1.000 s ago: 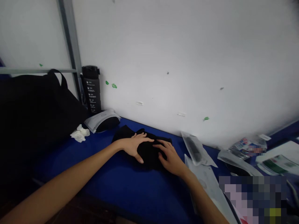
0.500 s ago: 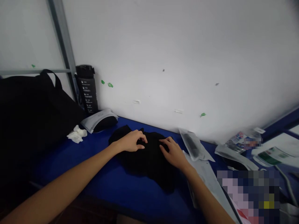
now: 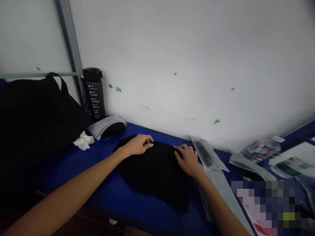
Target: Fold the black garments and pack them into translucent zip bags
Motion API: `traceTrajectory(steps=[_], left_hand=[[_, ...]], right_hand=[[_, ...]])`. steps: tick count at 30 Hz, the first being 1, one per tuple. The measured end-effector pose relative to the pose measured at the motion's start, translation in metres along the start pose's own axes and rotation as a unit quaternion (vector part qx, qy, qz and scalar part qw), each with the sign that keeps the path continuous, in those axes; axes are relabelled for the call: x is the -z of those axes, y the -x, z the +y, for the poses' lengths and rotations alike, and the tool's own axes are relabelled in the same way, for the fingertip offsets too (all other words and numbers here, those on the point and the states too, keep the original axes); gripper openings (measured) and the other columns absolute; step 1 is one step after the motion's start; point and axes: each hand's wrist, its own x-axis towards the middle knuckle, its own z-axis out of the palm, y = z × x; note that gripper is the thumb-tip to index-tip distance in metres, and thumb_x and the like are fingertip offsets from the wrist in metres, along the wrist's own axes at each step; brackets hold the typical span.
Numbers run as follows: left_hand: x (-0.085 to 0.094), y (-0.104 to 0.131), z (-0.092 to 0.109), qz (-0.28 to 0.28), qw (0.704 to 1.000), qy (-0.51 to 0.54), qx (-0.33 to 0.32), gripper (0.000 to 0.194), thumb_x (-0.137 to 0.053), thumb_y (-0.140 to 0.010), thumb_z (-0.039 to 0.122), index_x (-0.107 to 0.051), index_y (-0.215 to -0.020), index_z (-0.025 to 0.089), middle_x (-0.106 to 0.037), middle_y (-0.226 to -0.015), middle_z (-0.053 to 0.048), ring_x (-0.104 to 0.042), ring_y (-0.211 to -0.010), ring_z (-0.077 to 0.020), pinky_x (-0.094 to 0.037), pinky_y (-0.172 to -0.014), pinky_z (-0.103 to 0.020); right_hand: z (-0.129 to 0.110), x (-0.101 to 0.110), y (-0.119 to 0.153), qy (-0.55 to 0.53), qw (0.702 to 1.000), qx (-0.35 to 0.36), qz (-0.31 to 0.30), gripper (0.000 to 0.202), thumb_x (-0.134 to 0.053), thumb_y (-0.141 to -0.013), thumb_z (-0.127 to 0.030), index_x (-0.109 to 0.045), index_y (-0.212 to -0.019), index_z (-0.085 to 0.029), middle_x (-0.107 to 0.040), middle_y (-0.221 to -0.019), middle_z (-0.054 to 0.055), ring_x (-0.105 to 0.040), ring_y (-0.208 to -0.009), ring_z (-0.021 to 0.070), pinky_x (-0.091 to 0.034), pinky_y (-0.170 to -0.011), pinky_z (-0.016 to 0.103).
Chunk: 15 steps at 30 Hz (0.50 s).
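A piece of black cloth [image 3: 157, 170], perhaps a garment, lies spread on the blue tabletop [image 3: 93, 177]; its exact kind cannot be made out. My left hand [image 3: 141, 144] grips the far edge at the left, thumb and fingers bent together over the fabric. At the far right corner, my right hand [image 3: 187, 159] pinches the same cloth with curled fingers. Between the two hands the far edge runs nearly straight. Part of the cloth's left end lies under my left wrist.
A large black bag [image 3: 36, 124] stands at left, near a black water bottle [image 3: 96, 98]. Crumpled tissue [image 3: 84, 141] lies before a clear zip pouch [image 3: 107, 126]. At right are plastic packets [image 3: 209, 154], another pouch [image 3: 251, 167] and a green-and-white pack [image 3: 292, 165]. A white wall [image 3: 159, 59] rises behind.
My hands have moved slightly apart, the right one to the right. The bunched cloth has been drawn out flatter and wider, and its far edge is straighter. The view has shifted slightly.
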Motion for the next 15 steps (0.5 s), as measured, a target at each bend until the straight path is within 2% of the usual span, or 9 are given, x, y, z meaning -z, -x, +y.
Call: traceTrajectory(steps=[1, 3, 5, 7, 9, 11, 15], left_hand=[[-0.001, 0.000, -0.001, 0.019, 1.000, -0.018, 0.003, 0.029, -0.056, -0.099, 0.032, -0.070, -0.121, 0.019, -0.070, -0.114, -0.011, -0.066, -0.105, -0.0255, -0.052, -0.097, -0.041], [-0.003, 0.001, -0.002, 0.028, 0.996, -0.086, 0.014, 0.034, -0.052, -0.100, 0.028, -0.069, -0.128, 0.019, -0.066, -0.130, -0.014, -0.060, -0.122, -0.0307, -0.047, -0.107, -0.047], [-0.004, 0.003, -0.002, 0.003, 0.990, -0.135, 0.035, 0.045, -0.048, -0.101, 0.027, -0.059, -0.144, 0.019, -0.055, -0.149, -0.016, -0.048, -0.140, -0.0355, -0.038, -0.116, -0.055], [-0.004, 0.004, -0.002, -0.026, 0.989, -0.139, 0.050, 0.054, -0.042, -0.101, 0.024, -0.047, -0.155, 0.019, -0.047, -0.158, -0.016, -0.041, -0.147, -0.0348, -0.032, -0.121, -0.057], [-0.004, 0.005, -0.002, -0.031, 0.990, -0.127, 0.045, 0.059, -0.042, -0.098, 0.018, -0.043, -0.158, 0.019, -0.047, -0.159, -0.016, -0.040, -0.149, -0.0324, -0.030, -0.123, -0.054], [-0.003, 0.004, -0.001, -0.018, 0.993, -0.113, 0.029, 0.063, -0.045, -0.093, 0.014, -0.044, -0.156, 0.019, -0.051, -0.154, -0.015, -0.044, -0.144, -0.0316, -0.033, -0.122, -0.052], [-0.002, 0.002, 0.000, 0.009, 0.996, -0.094, 0.002, 0.060, -0.056, -0.087, 0.016, -0.055, -0.147, 0.019, -0.059, -0.133, -0.013, -0.055, -0.125, -0.0306, -0.044, -0.112, -0.048]], right_hand=[[0.001, 0.000, 0.000, 0.001, 1.000, -0.004, 0.007, 0.045, -0.042, -0.102, -0.031, -0.065, -0.139, -0.025, -0.064, -0.121, 0.013, -0.057, -0.109, 0.0317, -0.047, -0.095, 0.052], [0.002, -0.002, 0.000, 0.000, 1.000, -0.009, 0.012, 0.051, -0.045, -0.096, -0.026, -0.062, -0.145, -0.025, -0.060, -0.130, 0.014, -0.055, -0.115, 0.0326, -0.046, -0.098, 0.052], [0.003, -0.004, 0.000, -0.008, 1.000, -0.004, 0.009, 0.059, -0.047, -0.092, -0.023, -0.056, -0.150, -0.027, -0.050, -0.148, 0.013, -0.048, -0.131, 0.0346, -0.040, -0.107, 0.056], [0.003, -0.004, -0.001, -0.031, 0.999, 0.007, -0.004, 0.063, -0.048, -0.089, -0.022, -0.052, -0.152, -0.027, -0.045, -0.156, 0.011, -0.042, -0.141, 0.0334, -0.032, -0.115, 0.058], [0.002, -0.002, -0.001, -0.059, 0.998, 0.009, -0.019, 0.064, -0.048, -0.087, -0.021, -0.052, -0.151, -0.026, -0.054, -0.149, 0.009, -0.048, -0.138, 0.0299, -0.028, -0.118, 0.056], [0.003, 0.002, -0.002, -0.077, 0.997, 0.002, -0.015, 0.063, -0.051, -0.083, -0.021, -0.056, -0.145, -0.026, -0.063, -0.134, 0.007, -0.057, -0.125, 0.0273, -0.030, -0.116, 0.054], [0.007, 0.007, -0.003, -0.070, 0.997, -0.014, 0.018, 0.051, -0.058, -0.077, -0.025, -0.068, -0.127, -0.026, -0.065, -0.107, 0.005, -0.060, -0.107, 0.0273, -0.039, -0.105, 0.051]])
